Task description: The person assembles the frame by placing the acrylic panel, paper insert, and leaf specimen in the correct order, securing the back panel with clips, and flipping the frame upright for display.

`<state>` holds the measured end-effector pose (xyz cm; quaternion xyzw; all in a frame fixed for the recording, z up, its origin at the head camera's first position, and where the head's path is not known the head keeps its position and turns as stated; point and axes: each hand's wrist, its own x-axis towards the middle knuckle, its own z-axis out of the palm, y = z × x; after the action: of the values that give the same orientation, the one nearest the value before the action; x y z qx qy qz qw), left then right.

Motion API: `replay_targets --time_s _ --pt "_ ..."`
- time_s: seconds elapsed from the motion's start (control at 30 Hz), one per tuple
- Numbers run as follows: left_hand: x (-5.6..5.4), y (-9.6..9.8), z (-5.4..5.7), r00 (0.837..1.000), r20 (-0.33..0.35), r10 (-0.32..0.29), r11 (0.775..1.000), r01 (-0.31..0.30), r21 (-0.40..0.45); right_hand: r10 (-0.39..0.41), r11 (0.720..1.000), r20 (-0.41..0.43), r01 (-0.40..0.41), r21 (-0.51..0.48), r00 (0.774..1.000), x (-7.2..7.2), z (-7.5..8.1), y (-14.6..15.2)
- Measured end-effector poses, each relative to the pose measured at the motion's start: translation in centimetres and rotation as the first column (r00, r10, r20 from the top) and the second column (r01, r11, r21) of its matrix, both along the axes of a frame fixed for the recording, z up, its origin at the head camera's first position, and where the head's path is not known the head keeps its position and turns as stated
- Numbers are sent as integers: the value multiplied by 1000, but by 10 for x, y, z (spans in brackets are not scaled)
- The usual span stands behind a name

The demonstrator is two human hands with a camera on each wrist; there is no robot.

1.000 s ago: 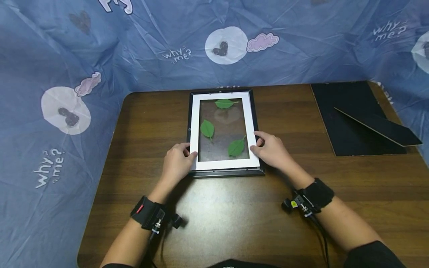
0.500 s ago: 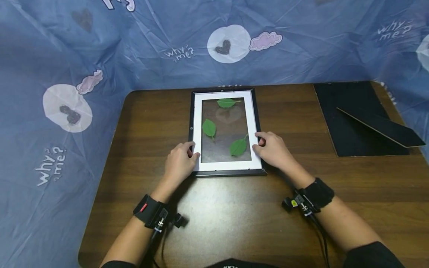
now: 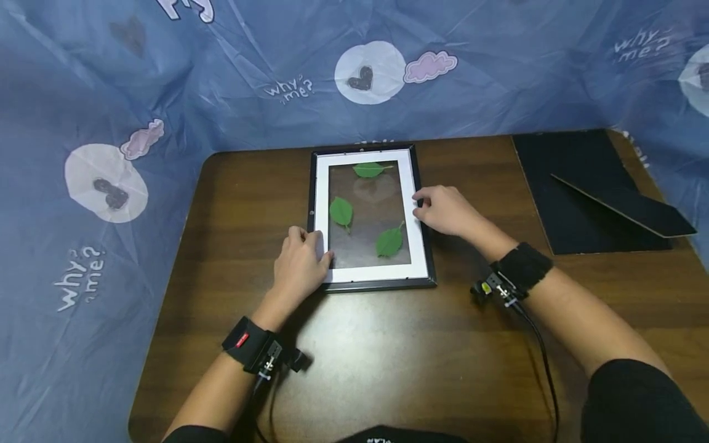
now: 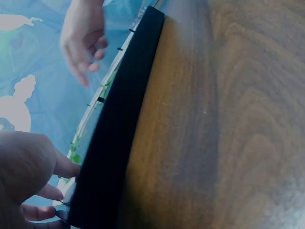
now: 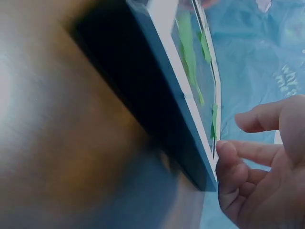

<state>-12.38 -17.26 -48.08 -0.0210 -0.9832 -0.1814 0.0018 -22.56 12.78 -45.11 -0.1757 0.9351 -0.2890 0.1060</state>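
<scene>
A black picture frame (image 3: 388, 285) lies on the table with a white mat (image 3: 365, 272) set inside its rim. Three green leaves show in the mat's window: one at the top, another at the left (image 3: 341, 211), the third at lower right (image 3: 389, 242). My left hand (image 3: 299, 261) rests at the frame's lower left side, thumb over the mat's edge; the left wrist view shows its fingertips right at the rim. Beside the right edge is my right hand (image 3: 447, 211), its thumb and forefinger apart with nothing between them in the right wrist view.
At the back right of the wooden table (image 3: 388, 369) lies a black backing board (image 3: 565, 227) with its stand flap (image 3: 637, 209) raised. A blue printed cloth (image 3: 266, 49) hangs behind and to the left. Cables trail from both wrist cameras.
The mat has dropped fully into the frame, closing the gap at its front edge. My right hand has let go of the mat and moved up along the right side. The left fingers have loosened.
</scene>
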Motion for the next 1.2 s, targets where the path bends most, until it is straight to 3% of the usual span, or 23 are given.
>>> replay_targets --time_s 0.1,0.23,0.43,0.57,0.77,1.03,1.2 --pt "0 -3 -4 1000 -9 18 1000 -18 -4 44 999 -92 -42 26 995 -30 3 -12" --pt "-2 -5 -10 999 -19 29 999 -29 19 60 993 -119 -47 108 991 -61 0 -29" --pt "1 -1 -14 999 -3 35 999 -35 31 39 963 -87 -14 270 995 -84 -16 -44" --pt "6 0 -18 1000 3 28 999 -29 32 29 954 -106 4 301 994 -90 -25 -47" --pt "12 -4 -21 1000 -23 -5 1000 5 21 14 968 -117 15 249 993 -93 -33 -47" --pt "5 -14 -14 997 -80 -17 1000 18 17 48 981 -159 -17 191 986 -94 -30 -50" --pt "3 -14 -14 996 -82 -31 999 33 20 45 988 -155 -21 153 987 -87 -27 -45"
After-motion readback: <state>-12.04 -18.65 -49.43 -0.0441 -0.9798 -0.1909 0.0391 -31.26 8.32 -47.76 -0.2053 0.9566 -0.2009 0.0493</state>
